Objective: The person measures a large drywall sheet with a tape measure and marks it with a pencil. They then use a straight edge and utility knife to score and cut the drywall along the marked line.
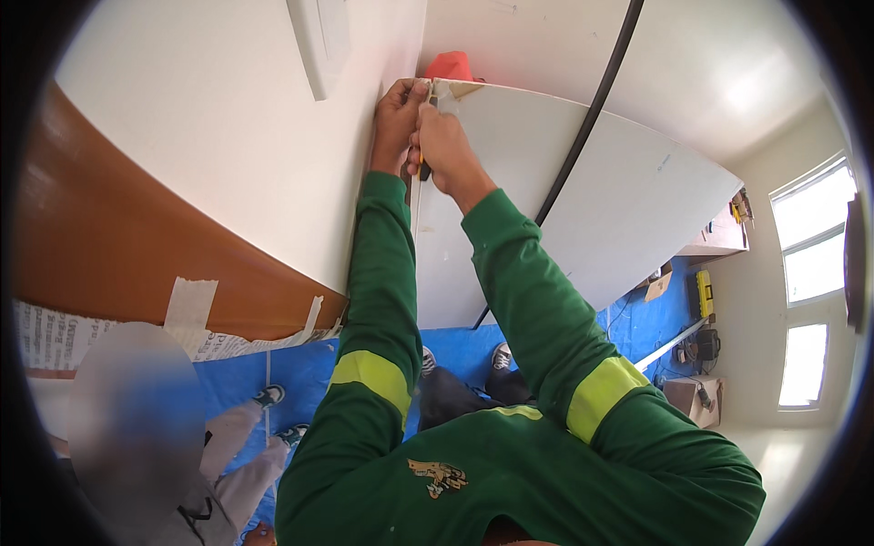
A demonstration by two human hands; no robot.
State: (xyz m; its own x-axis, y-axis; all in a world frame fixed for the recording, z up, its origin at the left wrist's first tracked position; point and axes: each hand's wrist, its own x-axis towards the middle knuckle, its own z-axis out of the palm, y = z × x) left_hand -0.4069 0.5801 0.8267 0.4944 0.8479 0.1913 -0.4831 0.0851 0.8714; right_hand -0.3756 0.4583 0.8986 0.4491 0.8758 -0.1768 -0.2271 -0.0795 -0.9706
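My right hand [446, 150] is closed around a hand tool [425, 170] with a black and yellow handle. Its working end is hard to make out. Just left of it, my left hand [396, 123] has its fingers bent together at the far left corner of a large white panel [510, 182]. What lies between those fingers is hidden. The panel's left edge runs close along the white wall [246, 118], under my wrists. A brownish patch [466, 90] shows on the panel beside my right hand.
A black pole [592, 118] slants across the panel. Behind its far edge sits a red object [450, 65]. Another person [218, 482] is at lower left, near a brown curved surface [164, 218]. Blue sheeting [314, 364] covers the floor; a yellow case [705, 294] stands at right.
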